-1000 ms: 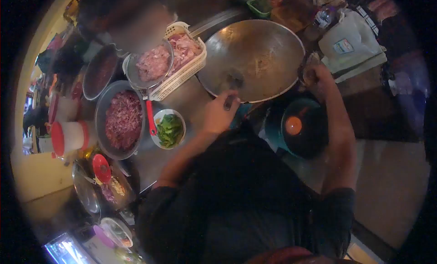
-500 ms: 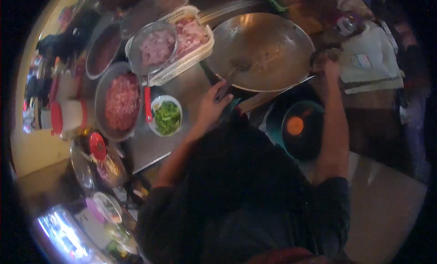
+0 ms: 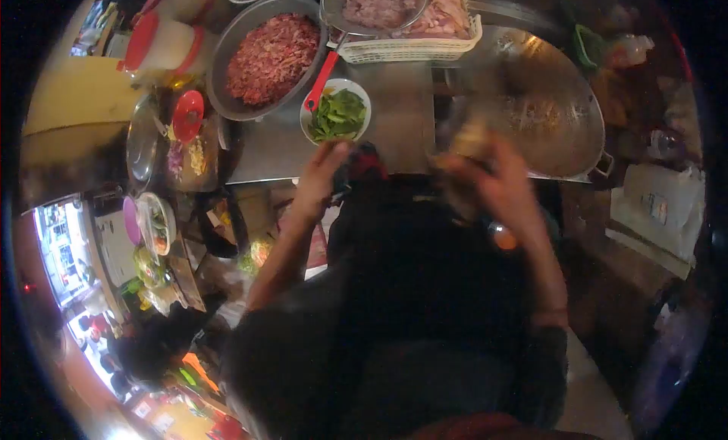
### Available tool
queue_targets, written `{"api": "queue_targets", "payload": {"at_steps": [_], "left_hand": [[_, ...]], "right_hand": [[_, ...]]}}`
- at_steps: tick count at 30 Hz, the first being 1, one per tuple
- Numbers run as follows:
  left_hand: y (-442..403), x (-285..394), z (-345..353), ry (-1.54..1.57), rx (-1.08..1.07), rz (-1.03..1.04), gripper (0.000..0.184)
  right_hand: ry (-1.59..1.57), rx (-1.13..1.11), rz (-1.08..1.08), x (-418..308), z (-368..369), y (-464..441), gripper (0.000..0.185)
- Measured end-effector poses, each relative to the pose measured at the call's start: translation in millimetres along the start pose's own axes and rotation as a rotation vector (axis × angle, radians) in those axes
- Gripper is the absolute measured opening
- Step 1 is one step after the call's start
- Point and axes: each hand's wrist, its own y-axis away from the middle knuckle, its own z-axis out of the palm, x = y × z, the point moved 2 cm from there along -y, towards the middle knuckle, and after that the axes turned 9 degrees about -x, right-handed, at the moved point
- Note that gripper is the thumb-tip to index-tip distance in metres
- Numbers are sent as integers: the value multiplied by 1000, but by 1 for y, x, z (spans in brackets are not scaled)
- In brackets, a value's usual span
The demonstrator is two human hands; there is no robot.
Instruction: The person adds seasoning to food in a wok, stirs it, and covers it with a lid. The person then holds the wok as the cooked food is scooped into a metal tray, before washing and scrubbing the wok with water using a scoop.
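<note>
Just below a white bowl of green leaves is my left hand. Its fingers look curled together, and whatever they may hold is hidden. My right hand, smeared by motion, is in front of the wok's left side. Its fingers are bent around a blurred tan-brown thing whose kind I cannot make out. The large wok has brownish residue on its inside. A red-handled strainer holding pale meat rests over a cream basket, its handle reaching the bowl's rim.
A grey basin of minced red meat stands left of the bowl. Further left are a red-lidded tub, a red dish and chopped ingredients. A pale bag-like thing lies at the right.
My view has turned left, so the wok now appears further right. My right hand has left the wok's handle. My left hand is away from the wok and the dark utensil handle it held.
</note>
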Motion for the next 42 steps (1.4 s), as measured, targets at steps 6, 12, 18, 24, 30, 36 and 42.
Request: {"api": "queue_targets", "payload": {"at_steps": [6, 12, 18, 24, 30, 36, 42], "left_hand": [[49, 12, 9, 354, 275, 178, 49], [56, -24, -105, -631, 712, 306, 49], [-5, -65, -99, -1018, 525, 232, 53], [-17, -79, -158, -1337, 531, 61, 49], [-23, -57, -142, -1466, 512, 93, 48], [-42, -74, -96, -1562, 527, 164, 47], [-25, -89, -55, -1601, 454, 138, 46]], "right_hand": [[-399, -631, -369, -46, 107, -65, 48], [-643, -752, -211, -8, 91, -42, 47], [-937, -375, 43, 115, 62, 29, 38], [-873, 802, 569, 371, 85, 170, 33], [44, 596, 1256, 577, 91, 254, 39], [139, 762, 1196, 698, 39, 226, 37], [135, 692, 1275, 763, 50, 207, 36]]}}
